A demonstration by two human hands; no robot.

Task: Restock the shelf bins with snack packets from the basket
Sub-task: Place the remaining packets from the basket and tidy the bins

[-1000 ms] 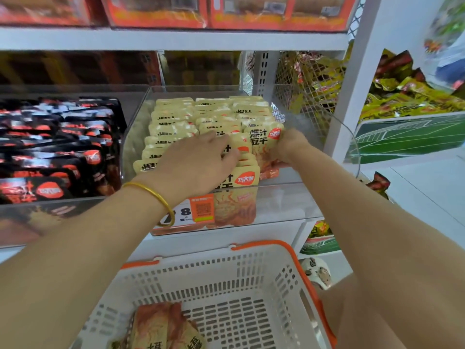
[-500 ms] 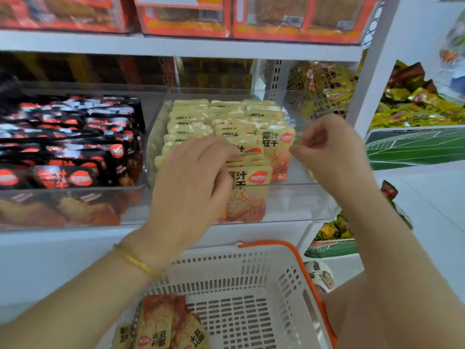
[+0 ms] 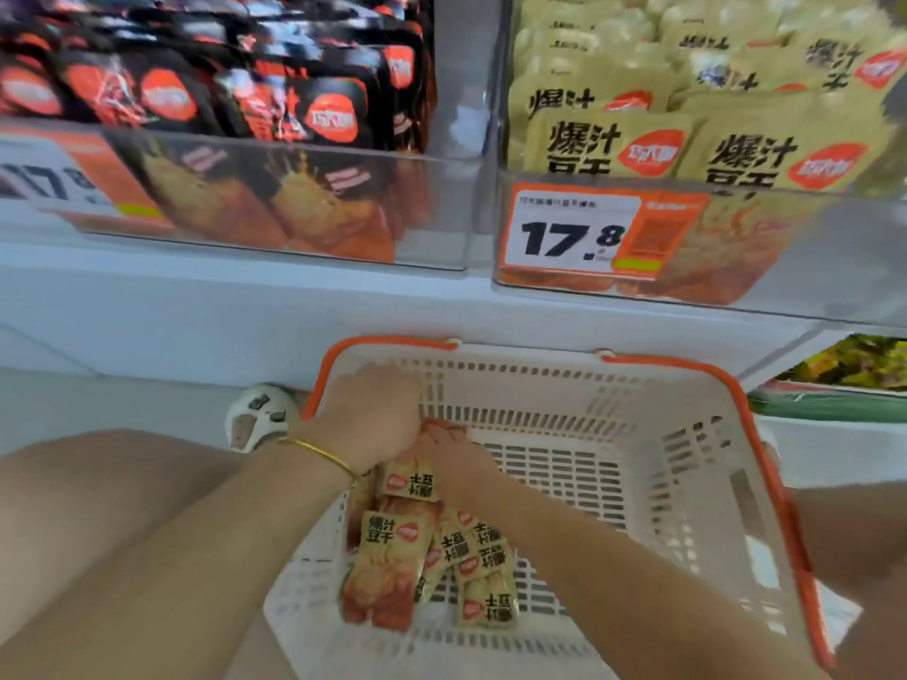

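Left hand point(image 3: 373, 414) and right hand point(image 3: 449, 451) are both down in the white basket point(image 3: 687, 483), touching each other at the far end of the snack packets point(image 3: 417, 547) pile. Fingers are hidden, so grip can't be told. Shelf bin point(image 3: 810, 257) of matching yellow packets sits above, price tag point(image 3: 574, 233) on its front.

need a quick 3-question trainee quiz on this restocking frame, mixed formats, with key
1. True or false: the left hand and right hand are both down inside the basket.
2. The price tag on the bin of beige packets reads: A) 12.5 B) 17.8 C) 71.8
3. Fill in: the basket's rim is ___ in colour.
Key: 1 true; 2 B; 3 orange.
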